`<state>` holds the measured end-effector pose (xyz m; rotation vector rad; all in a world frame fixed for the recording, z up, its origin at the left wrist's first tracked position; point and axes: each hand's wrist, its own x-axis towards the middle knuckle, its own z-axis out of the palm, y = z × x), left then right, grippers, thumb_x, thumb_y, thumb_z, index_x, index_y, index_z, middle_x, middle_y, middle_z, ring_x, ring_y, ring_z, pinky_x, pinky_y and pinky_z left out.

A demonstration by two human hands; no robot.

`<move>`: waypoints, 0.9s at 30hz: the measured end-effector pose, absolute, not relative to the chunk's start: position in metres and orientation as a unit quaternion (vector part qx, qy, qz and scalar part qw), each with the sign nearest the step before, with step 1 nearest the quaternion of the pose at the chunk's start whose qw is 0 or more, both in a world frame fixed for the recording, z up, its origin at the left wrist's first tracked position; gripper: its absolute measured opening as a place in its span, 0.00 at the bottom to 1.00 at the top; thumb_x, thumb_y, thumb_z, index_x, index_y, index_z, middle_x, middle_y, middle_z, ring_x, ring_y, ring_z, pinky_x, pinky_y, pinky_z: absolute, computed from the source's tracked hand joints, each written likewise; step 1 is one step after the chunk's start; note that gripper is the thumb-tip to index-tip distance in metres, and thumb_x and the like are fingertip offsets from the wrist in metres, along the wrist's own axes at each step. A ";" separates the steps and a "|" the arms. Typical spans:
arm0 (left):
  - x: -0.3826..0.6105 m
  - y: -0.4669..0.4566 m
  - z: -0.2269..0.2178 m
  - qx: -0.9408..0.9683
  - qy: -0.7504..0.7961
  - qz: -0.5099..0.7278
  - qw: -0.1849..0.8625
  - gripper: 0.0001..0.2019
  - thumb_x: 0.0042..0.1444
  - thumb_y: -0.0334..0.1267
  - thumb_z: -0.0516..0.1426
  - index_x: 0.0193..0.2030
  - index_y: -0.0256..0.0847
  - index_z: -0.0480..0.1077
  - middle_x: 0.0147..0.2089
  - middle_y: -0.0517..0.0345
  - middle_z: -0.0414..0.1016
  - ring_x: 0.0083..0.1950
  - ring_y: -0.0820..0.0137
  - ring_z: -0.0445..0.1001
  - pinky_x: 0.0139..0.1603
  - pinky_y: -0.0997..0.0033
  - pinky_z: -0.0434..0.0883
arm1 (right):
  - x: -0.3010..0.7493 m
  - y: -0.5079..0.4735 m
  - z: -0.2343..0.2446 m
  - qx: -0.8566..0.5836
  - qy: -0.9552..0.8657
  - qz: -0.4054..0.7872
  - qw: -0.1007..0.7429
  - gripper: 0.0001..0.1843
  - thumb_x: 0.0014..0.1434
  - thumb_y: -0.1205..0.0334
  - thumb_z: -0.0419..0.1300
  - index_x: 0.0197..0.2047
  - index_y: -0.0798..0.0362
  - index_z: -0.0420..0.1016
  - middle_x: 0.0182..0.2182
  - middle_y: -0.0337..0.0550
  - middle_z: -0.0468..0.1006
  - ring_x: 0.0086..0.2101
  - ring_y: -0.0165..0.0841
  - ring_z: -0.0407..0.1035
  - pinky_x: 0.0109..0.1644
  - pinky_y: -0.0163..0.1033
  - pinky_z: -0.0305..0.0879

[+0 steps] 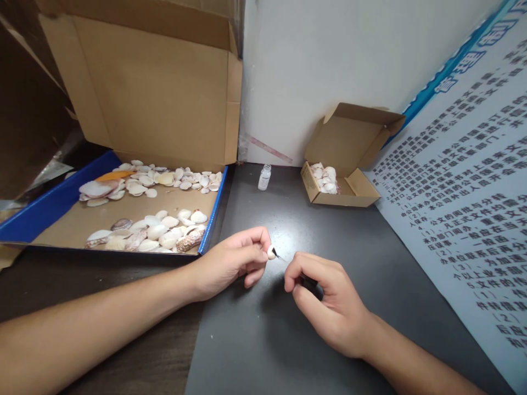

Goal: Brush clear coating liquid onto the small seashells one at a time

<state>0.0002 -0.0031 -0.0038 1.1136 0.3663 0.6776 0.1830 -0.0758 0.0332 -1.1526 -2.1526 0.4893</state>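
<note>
My left hand (234, 260) pinches a small white shell (270, 252) between thumb and fingertips, above the dark mat. In my closed right hand (325, 296) is a small brush with a black cap-like handle (312, 286), partly hidden by the fingers. The brush's thin stem points left, and its dark bristles touch or nearly touch the shell's right side; I cannot tell which. Beyond both hands, a small clear bottle (264, 178) with a printed label and no cap stands upright on the mat.
To the left, a blue-edged cardboard box (69, 219) with its lid raised holds many loose shells (164, 230) in two groups. A smaller open carton (343, 198) with white shells (326, 178) stands back right. A printed sheet (461, 181) slants along the right side.
</note>
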 end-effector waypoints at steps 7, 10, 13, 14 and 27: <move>0.000 -0.002 -0.005 0.523 0.168 0.309 0.776 0.05 0.57 0.34 0.54 0.33 0.41 0.60 0.19 0.69 0.56 0.20 0.78 0.57 0.24 0.77 0.54 | 0.183 -0.076 0.035 -0.436 -0.822 0.191 0.314 0.08 0.52 0.74 0.50 0.28 0.52 0.65 0.23 0.35 0.67 0.24 0.27 0.59 0.27 0.33 0.56; 0.000 -0.002 -0.004 0.528 0.170 0.309 0.773 0.05 0.57 0.34 0.54 0.33 0.41 0.59 0.19 0.69 0.56 0.19 0.77 0.57 0.24 0.77 0.54 | 0.183 -0.077 0.035 -0.431 -0.824 0.185 0.316 0.08 0.53 0.74 0.50 0.29 0.52 0.66 0.23 0.36 0.67 0.24 0.27 0.60 0.27 0.33 0.56; 0.000 -0.003 -0.004 0.533 0.169 0.311 0.769 0.05 0.57 0.35 0.54 0.33 0.41 0.59 0.19 0.69 0.55 0.20 0.77 0.56 0.24 0.77 0.54 | 0.182 -0.078 0.034 -0.424 -0.827 0.178 0.324 0.09 0.53 0.74 0.50 0.29 0.52 0.66 0.23 0.36 0.67 0.24 0.27 0.60 0.28 0.33 0.56; 0.000 -0.003 -0.004 0.535 0.167 0.310 0.768 0.05 0.58 0.35 0.54 0.33 0.41 0.59 0.19 0.69 0.55 0.20 0.77 0.56 0.24 0.77 0.53 | 0.182 -0.078 0.034 -0.425 -0.826 0.179 0.325 0.09 0.53 0.75 0.50 0.29 0.53 0.66 0.23 0.36 0.67 0.24 0.27 0.60 0.28 0.33 0.56; 0.000 -0.002 -0.006 0.550 0.168 0.309 0.758 0.03 0.59 0.33 0.51 0.35 0.42 0.58 0.19 0.69 0.56 0.20 0.78 0.56 0.24 0.79 0.55 | 0.182 -0.077 0.031 -0.457 -0.809 0.191 0.317 0.08 0.54 0.73 0.50 0.29 0.53 0.65 0.25 0.36 0.67 0.26 0.28 0.61 0.30 0.34 0.56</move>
